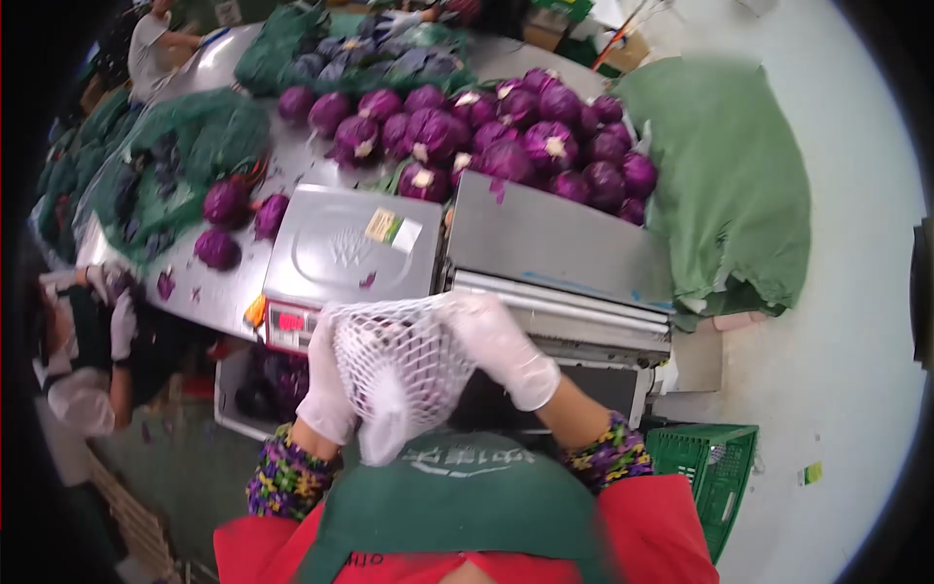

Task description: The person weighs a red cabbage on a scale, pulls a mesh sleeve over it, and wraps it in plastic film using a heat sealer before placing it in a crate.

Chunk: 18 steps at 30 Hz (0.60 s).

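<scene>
A white foam net sleeve (404,355) is stretched wide between my two gloved hands, in front of my chest. My left hand (329,389) grips its left side, and my right hand (491,341) has the upper right edge, fingers wrapped over it. The sleeve's gathered end (386,423) hangs down toward my green apron (452,477). Just beyond my hands stands a weighing scale (355,248) with a lit red display. To its right is a metal wrapping machine (559,243) with rollers along its near side.
Purple cabbages (506,161) are heaped on the metal table (292,161) beyond the scale. Green mesh sacks (185,146) lie left, a large green sack (725,165) right. A green crate (705,477) is at lower right. Another person's gloved hands (122,321) hold a cabbage at left.
</scene>
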Motion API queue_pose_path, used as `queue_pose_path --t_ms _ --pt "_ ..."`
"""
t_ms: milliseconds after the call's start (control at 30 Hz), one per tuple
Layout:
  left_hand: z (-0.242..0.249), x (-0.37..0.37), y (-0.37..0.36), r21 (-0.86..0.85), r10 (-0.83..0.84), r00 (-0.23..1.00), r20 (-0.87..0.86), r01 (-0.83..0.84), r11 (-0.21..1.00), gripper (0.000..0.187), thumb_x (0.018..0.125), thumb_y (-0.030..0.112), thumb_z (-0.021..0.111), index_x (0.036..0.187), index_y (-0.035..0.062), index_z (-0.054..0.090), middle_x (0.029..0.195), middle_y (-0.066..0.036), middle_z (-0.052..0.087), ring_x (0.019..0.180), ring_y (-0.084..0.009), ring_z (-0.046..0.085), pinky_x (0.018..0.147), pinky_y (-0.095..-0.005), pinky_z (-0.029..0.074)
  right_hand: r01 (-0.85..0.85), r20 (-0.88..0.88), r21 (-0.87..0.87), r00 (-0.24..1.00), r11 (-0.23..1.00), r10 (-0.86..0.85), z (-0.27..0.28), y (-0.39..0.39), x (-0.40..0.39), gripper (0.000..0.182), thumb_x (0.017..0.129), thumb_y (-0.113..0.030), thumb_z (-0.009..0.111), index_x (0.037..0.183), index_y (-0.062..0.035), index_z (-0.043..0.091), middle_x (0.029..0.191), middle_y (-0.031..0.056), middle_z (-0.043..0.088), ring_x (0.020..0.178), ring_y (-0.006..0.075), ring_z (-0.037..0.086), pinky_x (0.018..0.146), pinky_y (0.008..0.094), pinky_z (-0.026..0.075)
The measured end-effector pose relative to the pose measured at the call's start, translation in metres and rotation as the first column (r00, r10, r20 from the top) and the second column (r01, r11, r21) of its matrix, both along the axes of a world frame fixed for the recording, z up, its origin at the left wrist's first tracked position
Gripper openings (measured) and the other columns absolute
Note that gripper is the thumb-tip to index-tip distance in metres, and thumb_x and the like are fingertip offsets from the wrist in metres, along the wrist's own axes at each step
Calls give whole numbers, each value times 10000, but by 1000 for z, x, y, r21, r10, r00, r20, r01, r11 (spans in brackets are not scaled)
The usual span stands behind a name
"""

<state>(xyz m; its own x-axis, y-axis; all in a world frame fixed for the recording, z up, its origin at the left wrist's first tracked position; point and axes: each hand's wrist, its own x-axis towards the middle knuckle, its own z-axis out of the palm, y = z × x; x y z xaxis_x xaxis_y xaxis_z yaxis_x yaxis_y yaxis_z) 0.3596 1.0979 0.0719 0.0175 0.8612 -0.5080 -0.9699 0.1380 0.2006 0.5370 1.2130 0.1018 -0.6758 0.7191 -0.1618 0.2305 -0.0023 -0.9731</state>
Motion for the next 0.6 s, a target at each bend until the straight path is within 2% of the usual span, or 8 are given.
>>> queue_pose_path --t_ms 67,133,200,267,367,467,533,600 --pt "18 33 2 -30 115 993 2 -115 993 482 945 411 393 1071 6 622 1037 -162 676 954 -311 649 905 -441 516 -16 -92 -487 995 873 -33 0 -4 33 262 960 -111 509 1151 33 616 1026 33 676 896 110 618 831 260 484" --pt "16 61 9 -11 106 993 60 -106 994 409 913 364 449 1020 9 622 978 -153 683 899 -310 660 876 -428 531 -6 -157 -540 983 842 -94 -11 -21 67 365 975 -161 497 1303 -1 514 1181 67 630 1014 116 599 911 282 478" --pt "18 99 20 -7 77 993 -87 -78 997 329 887 298 488 985 15 622 938 -145 684 883 -305 661 872 -421 535 -313 -393 -913 846 261 -361 15 -36 103 435 989 -303 451 1321 -25 495 1288 106 589 1164 214 561 1040 376 421" --pt "-6 135 41 147 173 985 -25 -168 975 440 792 170 548 1200 5 530 1105 -163 624 1054 -294 605 964 -458 479 -82 -212 -957 853 277 -477 23 -38 134 435 984 -320 451 1305 -33 515 1279 110 597 1161 241 562 1045 391 414" --pt "3 170 49 343 248 960 -131 -191 920 744 778 129 541 1471 131 272 1305 -153 439 1206 -273 452 1064 -472 350 -93 -332 -897 787 432 -520 18 -1 179 392 969 -301 442 1195 -18 594 1152 125 660 1060 250 621 981 397 474" --pt "41 205 72 137 193 707 -680 -136 981 632 861 280 578 1432 118 361 1310 -52 476 1218 -180 446 1062 -420 337 -19 -390 -804 771 594 -503 30 49 204 371 961 -300 443 1164 -36 608 1089 129 681 964 243 665 900 379 533" --pt "27 221 115 369 68 785 -616 210 906 496 960 279 527 1401 80 419 1370 -49 484 1179 -145 487 1023 -334 382 38 -406 -745 766 666 -498 29 81 205 368 957 -298 471 1194 -40 584 1010 111 685 917 236 668 863 362 541" --pt "29 250 149 303 206 633 -747 48 952 476 975 239 555 1381 33 420 1260 -98 548 1125 -151 531 972 -285 432 134 -390 -674 771 726 -504 -11 124 201 379 955 -285 485 1234 -37 548 1017 105 667 918 218 657 855 350 537"
